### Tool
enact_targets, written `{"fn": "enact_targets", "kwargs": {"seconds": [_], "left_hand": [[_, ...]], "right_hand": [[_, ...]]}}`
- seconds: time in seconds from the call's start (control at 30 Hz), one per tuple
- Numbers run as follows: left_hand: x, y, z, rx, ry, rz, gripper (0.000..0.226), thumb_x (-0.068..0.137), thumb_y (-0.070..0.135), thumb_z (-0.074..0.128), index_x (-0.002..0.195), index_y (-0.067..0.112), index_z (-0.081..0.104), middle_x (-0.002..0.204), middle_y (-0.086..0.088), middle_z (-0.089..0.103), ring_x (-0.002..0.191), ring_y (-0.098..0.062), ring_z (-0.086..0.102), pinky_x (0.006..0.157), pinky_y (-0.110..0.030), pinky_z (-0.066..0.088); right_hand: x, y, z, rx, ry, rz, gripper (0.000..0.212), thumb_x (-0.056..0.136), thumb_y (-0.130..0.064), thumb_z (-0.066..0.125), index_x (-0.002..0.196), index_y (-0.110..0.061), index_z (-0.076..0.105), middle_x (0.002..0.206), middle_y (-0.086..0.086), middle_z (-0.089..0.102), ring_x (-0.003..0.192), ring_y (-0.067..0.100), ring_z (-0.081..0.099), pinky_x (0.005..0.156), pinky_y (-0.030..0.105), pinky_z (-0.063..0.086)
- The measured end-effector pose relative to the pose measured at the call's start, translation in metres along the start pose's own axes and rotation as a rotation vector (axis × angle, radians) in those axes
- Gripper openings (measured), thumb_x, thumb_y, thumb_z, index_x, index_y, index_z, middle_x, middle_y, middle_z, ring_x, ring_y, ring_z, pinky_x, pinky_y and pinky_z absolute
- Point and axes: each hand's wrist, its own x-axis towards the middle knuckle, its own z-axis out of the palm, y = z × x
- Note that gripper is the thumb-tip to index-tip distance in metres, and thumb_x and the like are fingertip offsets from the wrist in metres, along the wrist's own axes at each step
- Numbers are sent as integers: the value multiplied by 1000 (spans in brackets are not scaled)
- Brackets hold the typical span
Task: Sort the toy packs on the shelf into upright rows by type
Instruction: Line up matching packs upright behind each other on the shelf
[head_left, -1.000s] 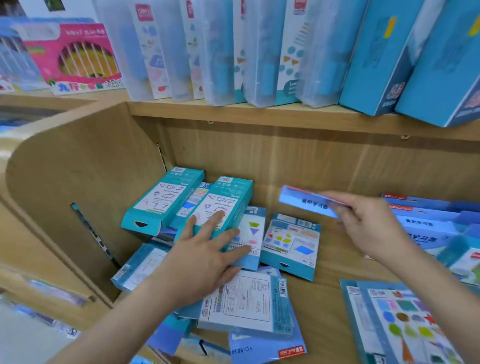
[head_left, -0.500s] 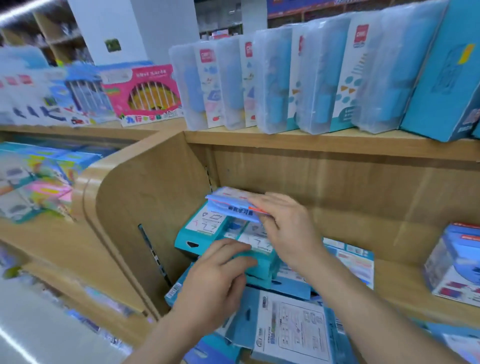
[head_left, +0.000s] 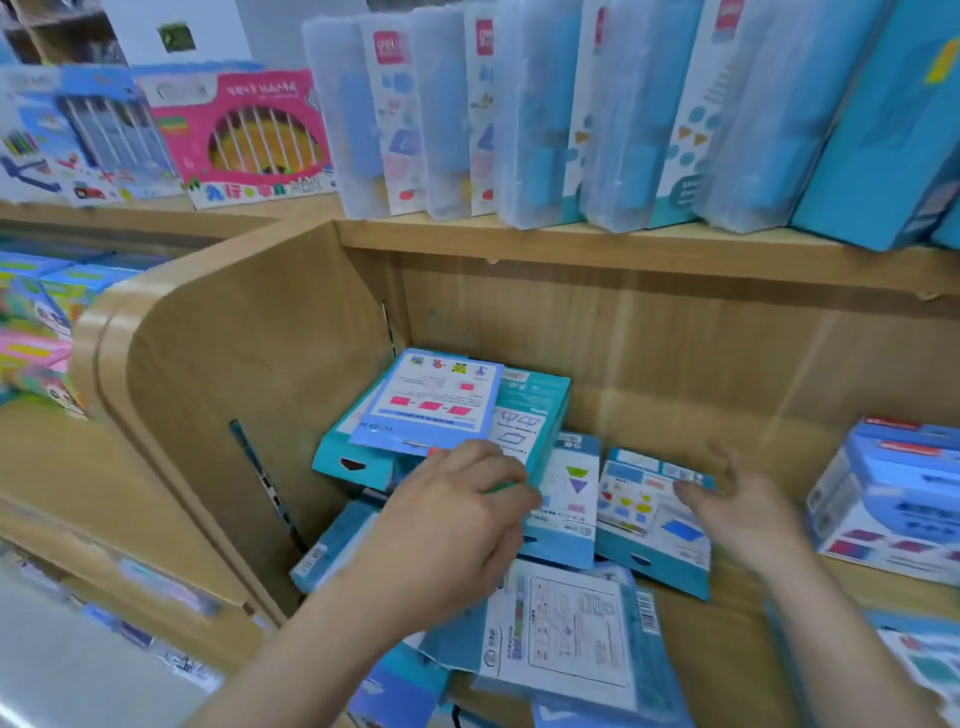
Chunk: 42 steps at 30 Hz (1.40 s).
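- Bright, even light from above; soft shadow inside the light wooden shelf bay (head_left: 675, 353).
- Right hand (head_left: 737, 501) motion-blurred; whole frame slightly soft.
- Wide-angle bending at edges; translucent plastic cases (head_left: 535, 130) look hazy.

Back-left corner of lower shelf (head_left: 727, 634): flat pack (head_left: 431, 400) atop leaning boxes (head_left: 530, 410). Just right of these, further boxes (head_left: 649, 519) side by side. In front, loose packs (head_left: 571, 634) overlapping. Far right, box set (head_left: 893, 493). On upper shelf (head_left: 623, 244), upright cases (head_left: 530, 130) in a row.

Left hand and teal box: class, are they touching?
Touching. Head view: the left hand curls its fingers over the lower edge of the teal box.
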Motion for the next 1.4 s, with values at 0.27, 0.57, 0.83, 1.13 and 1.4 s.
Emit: {"fn": "enact_targets", "kwargs": {"seconds": [0.27, 0.57, 0.83, 1.13, 1.4], "left_hand": [[11, -9, 35, 86, -107, 14, 25, 88, 36, 48, 92, 30, 72, 120, 11, 64, 109, -16, 56, 98, -36, 35], [20, -9, 31, 16, -148, -35, 32, 81, 42, 43, 96, 38, 70, 117, 16, 64, 109, -10, 52, 94, -30, 28], [77, 67, 3, -667, -60, -39, 63, 78, 41, 73, 131, 40, 39, 133, 24, 51, 123, 2, 48, 102, -21, 39], [81, 89, -9, -1386, -36, -598, 29, 78, 27, 64, 106, 19, 62, 95, -2, 75, 87, -21, 72, 77, -36, 58], [83, 88, -8, -1369, -117, -633, 27, 84, 18, 64, 110, 18, 60, 96, -3, 75, 85, -23, 72, 80, -41, 55]], "right_hand": [[19, 26, 14, 882, -155, 481, 31, 86, -8, 58, 117, -8, 56, 86, 13, 67, 54, 22, 67, 49, 23, 49], [-14, 7, -46, 741, -33, 172, 42, 88, -14, 58, 120, -41, 56, 89, -2, 73, 64, 11, 67, 48, 24, 48], [-53, 17, -80, 1033, -327, 205, 47, 90, -50, 44, 108, -13, 66, 78, 18, 72, 52, 21, 66, 35, 16, 36], [-73, 15, -92, 974, -274, 45, 22, 84, -21, 60, 95, -3, 60, 50, 14, 60, 30, 15, 40, 30, 15, 18], [-82, 18, -90, 908, -267, 4, 15, 92, -17, 54, 85, -9, 63, 53, 15, 61, 33, 15, 42, 34, 17, 20]]}}
